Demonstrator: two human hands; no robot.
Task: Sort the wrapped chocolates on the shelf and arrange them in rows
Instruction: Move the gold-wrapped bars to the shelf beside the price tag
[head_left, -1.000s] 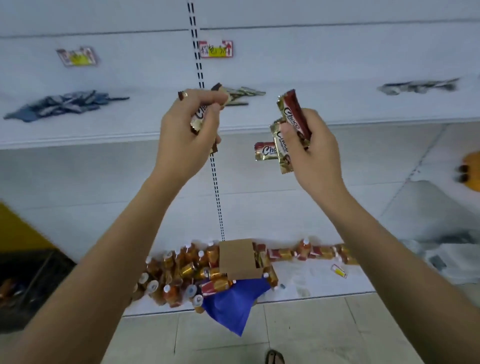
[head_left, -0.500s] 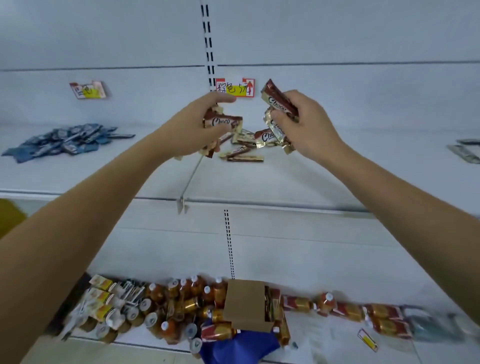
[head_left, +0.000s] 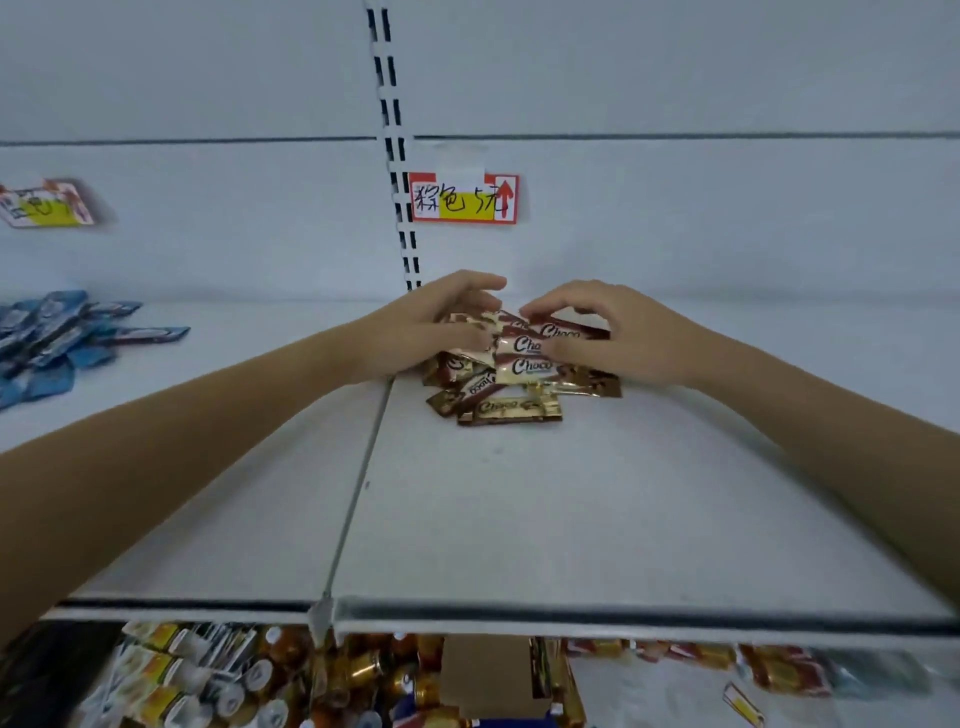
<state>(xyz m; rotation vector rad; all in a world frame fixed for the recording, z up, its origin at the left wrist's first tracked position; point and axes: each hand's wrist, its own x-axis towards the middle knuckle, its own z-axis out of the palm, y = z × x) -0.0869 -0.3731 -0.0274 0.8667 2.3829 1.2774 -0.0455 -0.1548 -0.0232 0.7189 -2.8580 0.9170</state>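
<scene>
A heap of brown, gold and cream "Choco" wrapped chocolates (head_left: 511, 382) lies near the back of the white shelf (head_left: 545, 509). My left hand (head_left: 431, 325) rests on the heap's left side, fingers curled over several wrappers. My right hand (head_left: 610, 332) lies on its right side, thumb and fingertips pinching the top wrappers. Both hands press chocolates down on the pile. Two wrappers at the front of the heap lie free of my hands.
A red and yellow price tag (head_left: 464, 198) hangs on the back wall above the heap. Blue wrapped sweets (head_left: 57, 338) are piled at the shelf's left. A second tag (head_left: 47, 205) hangs above them. Bottles, cans and a cardboard box (head_left: 488, 675) crowd the lower shelf.
Both hands, which held chocolates up in the air, have come forward and down onto the heap on the shelf. The view has risen and closed in on the shelf.
</scene>
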